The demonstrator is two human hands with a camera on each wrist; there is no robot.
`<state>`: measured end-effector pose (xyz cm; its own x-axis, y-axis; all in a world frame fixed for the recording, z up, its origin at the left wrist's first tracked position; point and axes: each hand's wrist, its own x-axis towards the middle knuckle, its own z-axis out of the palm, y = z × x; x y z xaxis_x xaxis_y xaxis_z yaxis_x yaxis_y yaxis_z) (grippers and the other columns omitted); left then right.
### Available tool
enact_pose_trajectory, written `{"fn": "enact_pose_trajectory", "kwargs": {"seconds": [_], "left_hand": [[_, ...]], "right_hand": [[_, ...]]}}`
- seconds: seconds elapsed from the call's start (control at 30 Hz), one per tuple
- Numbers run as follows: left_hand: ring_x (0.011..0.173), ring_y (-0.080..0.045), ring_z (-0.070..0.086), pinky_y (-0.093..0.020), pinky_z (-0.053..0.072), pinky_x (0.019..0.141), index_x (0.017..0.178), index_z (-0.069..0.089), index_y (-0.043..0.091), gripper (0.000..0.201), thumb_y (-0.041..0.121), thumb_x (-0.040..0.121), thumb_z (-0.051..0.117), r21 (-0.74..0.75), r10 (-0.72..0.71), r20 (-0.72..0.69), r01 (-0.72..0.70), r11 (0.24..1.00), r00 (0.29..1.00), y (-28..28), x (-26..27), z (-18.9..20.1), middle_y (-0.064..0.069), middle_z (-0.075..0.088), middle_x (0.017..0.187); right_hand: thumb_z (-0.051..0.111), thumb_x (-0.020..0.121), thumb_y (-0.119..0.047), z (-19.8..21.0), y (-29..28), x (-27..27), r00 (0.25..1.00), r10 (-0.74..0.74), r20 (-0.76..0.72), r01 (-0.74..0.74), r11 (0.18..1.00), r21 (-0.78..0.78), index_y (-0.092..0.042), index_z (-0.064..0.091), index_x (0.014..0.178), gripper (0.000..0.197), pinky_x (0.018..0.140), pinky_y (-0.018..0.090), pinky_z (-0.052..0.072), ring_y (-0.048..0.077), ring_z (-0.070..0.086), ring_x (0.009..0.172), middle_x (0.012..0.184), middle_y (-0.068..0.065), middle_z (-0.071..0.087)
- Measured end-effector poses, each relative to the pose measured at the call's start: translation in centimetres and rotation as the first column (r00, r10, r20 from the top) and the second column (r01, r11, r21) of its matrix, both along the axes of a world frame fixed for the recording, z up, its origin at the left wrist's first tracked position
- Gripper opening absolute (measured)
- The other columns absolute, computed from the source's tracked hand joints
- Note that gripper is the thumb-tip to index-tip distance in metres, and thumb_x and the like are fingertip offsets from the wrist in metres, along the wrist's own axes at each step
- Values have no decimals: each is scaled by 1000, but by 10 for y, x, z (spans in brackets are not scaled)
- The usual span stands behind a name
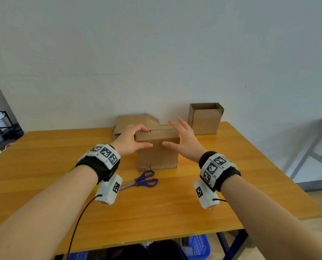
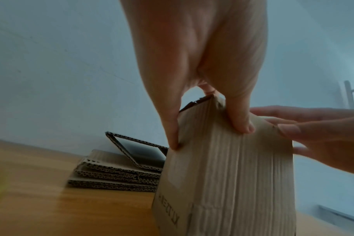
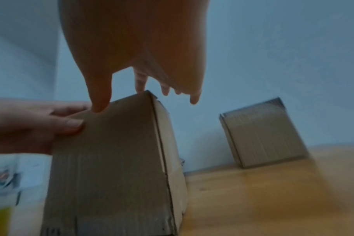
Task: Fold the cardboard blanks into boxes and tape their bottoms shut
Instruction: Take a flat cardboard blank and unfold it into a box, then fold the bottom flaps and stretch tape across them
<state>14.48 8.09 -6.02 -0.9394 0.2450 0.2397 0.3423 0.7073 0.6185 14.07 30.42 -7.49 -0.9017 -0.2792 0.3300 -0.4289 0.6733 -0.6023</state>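
Observation:
A folded cardboard box (image 1: 157, 156) stands upright mid-table, its folded flaps facing up. My left hand (image 1: 147, 137) grips the box's top left corner, thumb on the near face and fingers curled over the top. In the left wrist view the thumb (image 2: 240, 123) presses the box (image 2: 222, 175) wall. My right hand (image 1: 168, 133) is open at the top right corner, fingers straight over the top. Its thumb (image 3: 99, 99) touches the near upper edge of the box (image 3: 111, 159). No tape lies on the visible faces.
A stack of flat blanks (image 1: 132, 121) lies behind the box by the wall. An open-topped box (image 1: 205, 119) stands at the back right. Blue-handled scissors (image 1: 143, 181) lie in front. A yellow roll (image 1: 70, 168) peeks out under my left wrist. Blue crates (image 1: 198, 244) sit under the table (image 1: 231, 184).

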Motion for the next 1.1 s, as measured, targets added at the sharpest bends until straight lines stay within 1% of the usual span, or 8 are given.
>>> {"fn": "enact_pose_trajectory", "kwargs": {"seconds": [0.1, 0.23, 0.37, 0.47, 0.53, 0.73, 0.97, 1.1], "left_hand": [[113, -8, 40, -24, 30, 94, 115, 56, 33, 44, 36, 75, 76, 20, 6, -28, -6, 1000, 1000, 0, -3, -2, 3, 48, 123], [112, -6, 40, -23, 31, 96, 120, 59, 23, 49, 31, 76, 76, 28, 4, -85, -2, 1000, 996, 1, -3, -2, 8, 50, 118], [122, -9, 43, -38, 36, 109, 132, 52, 25, 59, 28, 78, 75, 47, -52, -20, 53, 997, 998, -3, -2, -1, 6, 51, 131], [134, -15, 38, -39, 34, 112, 145, 32, 30, 84, 29, 75, 78, 65, -45, 140, 36, 997, 989, -16, 7, 2, 2, 38, 148], [131, -19, 43, -39, 38, 109, 147, 28, 30, 90, 26, 73, 79, 4, -14, 199, 14, 1000, 980, -28, 18, 4, -2, 42, 145], [108, -20, 57, -34, 47, 94, 141, 40, 27, 77, 31, 74, 78, -352, 205, 262, -105, 930, 943, -74, 54, -8, -8, 59, 121], [131, -26, 42, -37, 39, 103, 142, 40, 29, 83, 28, 70, 81, -604, 270, 307, -32, 797, 913, -91, 76, -17, -7, 39, 145], [123, -25, 49, -35, 45, 98, 144, 33, 32, 81, 24, 77, 77, -617, 248, 331, 11, 787, 910, -94, 78, -22, -6, 46, 139]], "right_hand": [[58, 88, -49, 8, -17, 3, 983, 58, -172, -2, 950, 312, -32, 26, 148, 70, 119, 45, -2, 15, -2, 147, 160, -6, 7], [53, 94, -40, 13, -31, 0, 973, 136, -186, -26, 868, 496, -26, 27, 149, 62, 118, 42, -4, 14, 11, 147, 158, -5, 21], [51, 96, -28, 13, -32, 0, 975, 146, -165, -58, 892, 448, -23, 31, 148, 56, 118, 36, 5, 15, 22, 144, 154, -2, 31], [50, 96, -28, 14, -31, 1, 977, 146, -157, -64, 898, 436, -22, 34, 146, 53, 118, 36, 7, 15, 24, 143, 153, -2, 33], [50, 97, -28, 15, -31, 2, 977, 143, -157, -63, 900, 431, -22, 35, 146, 52, 118, 36, 9, 16, 25, 143, 153, -2, 33], [48, 97, -27, 14, -35, 4, 982, 126, -137, -58, 905, 422, -20, 34, 146, 51, 119, 39, 14, 17, 26, 142, 153, -1, 33], [51, 97, -27, 11, -39, 1, 988, 98, -123, -42, 917, 397, -21, 36, 145, 51, 119, 39, 13, 17, 27, 142, 153, -2, 34], [51, 97, -26, 10, -40, 0, 988, 97, -121, -41, 918, 395, -21, 35, 146, 52, 119, 39, 13, 17, 26, 142, 153, -2, 34]]}}
